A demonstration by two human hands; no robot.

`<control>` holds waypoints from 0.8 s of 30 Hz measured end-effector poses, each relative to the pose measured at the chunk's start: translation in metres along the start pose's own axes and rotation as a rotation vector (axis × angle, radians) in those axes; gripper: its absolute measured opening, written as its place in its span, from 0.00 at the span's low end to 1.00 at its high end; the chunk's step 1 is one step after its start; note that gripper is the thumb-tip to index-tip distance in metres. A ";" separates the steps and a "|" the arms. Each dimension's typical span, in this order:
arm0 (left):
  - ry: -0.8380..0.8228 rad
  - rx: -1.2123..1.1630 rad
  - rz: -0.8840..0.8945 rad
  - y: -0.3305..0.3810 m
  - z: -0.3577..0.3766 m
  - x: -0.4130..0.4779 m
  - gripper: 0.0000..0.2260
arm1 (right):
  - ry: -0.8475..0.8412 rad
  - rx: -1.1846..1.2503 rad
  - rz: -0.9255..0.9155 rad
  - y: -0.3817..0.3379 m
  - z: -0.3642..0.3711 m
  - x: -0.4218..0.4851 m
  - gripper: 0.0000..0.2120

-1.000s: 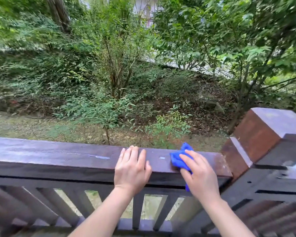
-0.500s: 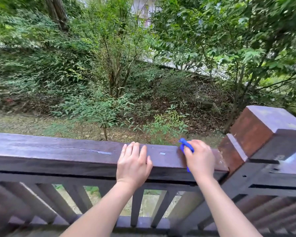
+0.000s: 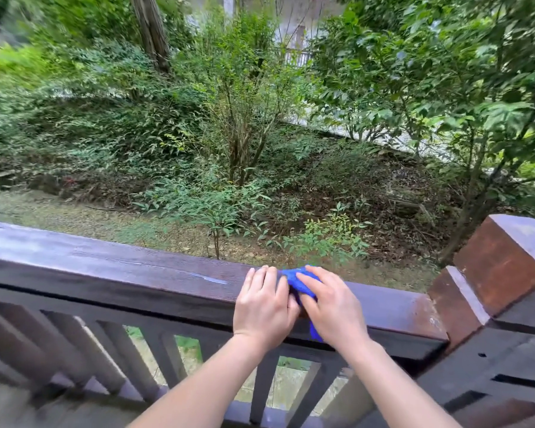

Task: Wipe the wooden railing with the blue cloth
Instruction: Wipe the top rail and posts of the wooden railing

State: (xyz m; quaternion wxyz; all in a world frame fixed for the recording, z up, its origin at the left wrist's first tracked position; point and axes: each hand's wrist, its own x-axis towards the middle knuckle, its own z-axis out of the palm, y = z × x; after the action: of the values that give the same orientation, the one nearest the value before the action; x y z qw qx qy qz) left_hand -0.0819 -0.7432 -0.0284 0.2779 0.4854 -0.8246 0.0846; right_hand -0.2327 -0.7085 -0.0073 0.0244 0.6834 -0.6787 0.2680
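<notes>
While the right hand (image 3: 334,304) presses the cloth (image 3: 300,284) flat, fingers spread, the left hand (image 3: 264,307) rests touching it. The rail (image 3: 121,273) runs leftward, unwiped.

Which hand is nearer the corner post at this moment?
Right. The right hand presses the blue cloth on the railing, on the side toward the corner post; the left hand rests beside it, farther away.

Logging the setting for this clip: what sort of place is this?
Probably an outdoor wooden deck or porch beside a garden. A dark wooden railing with slats meets a corner post, and shrubs and trees grow on the slope beyond.
</notes>
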 end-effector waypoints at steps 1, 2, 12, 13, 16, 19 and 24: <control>-0.009 0.014 0.000 0.000 -0.002 0.000 0.15 | -0.014 -0.003 0.038 0.006 -0.003 0.010 0.13; -0.015 0.027 0.005 0.000 -0.004 0.000 0.15 | -0.033 -0.008 0.090 0.011 -0.007 0.021 0.12; 0.269 -0.125 -0.059 -0.093 -0.056 -0.026 0.09 | -0.082 -0.086 -0.179 -0.024 0.011 0.009 0.21; 0.278 -0.076 -0.119 -0.113 -0.062 -0.028 0.10 | -0.084 -0.075 -0.138 -0.023 0.011 0.018 0.19; 0.287 0.046 -0.280 -0.167 -0.072 -0.029 0.14 | -0.080 -0.040 0.030 -0.036 0.016 0.039 0.16; 0.289 0.084 -0.322 -0.209 -0.065 -0.033 0.14 | -0.099 -0.059 -0.114 -0.072 0.030 0.026 0.18; 0.295 0.057 -0.316 -0.244 -0.031 -0.040 0.11 | -0.059 -0.002 -0.041 -0.086 0.041 0.040 0.17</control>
State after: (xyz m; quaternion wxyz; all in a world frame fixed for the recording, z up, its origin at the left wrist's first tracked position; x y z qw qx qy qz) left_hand 0.1519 -0.8258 -0.0559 0.3915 0.5988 -0.6859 0.1334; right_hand -0.1409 -0.7546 0.0023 0.0104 0.7048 -0.6651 0.2465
